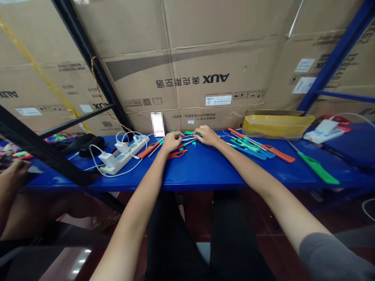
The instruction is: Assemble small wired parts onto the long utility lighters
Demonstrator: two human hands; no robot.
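My left hand [172,141] is at the back of the blue table, over a pile of long-necked lighters, its fingers bent; what they hold, if anything, is hidden. My right hand [205,135] is just right of it, fingers curled down at thin metal rods and small green pieces [193,143]. Near my left hand lie an orange lighter [149,150] and another orange one [177,154]. Right of my right hand several lighters lie together, among them a blue one [258,153], a green one [244,145] and an orange one [279,153].
A white power strip [125,155] with chargers and cables lies left. A phone [158,124] stands against the big carton [187,58]. A yellow-taped box [275,124] and a green lighter [318,168] are right. Another person's hand [14,171] shows far left beyond a black post [58,156].
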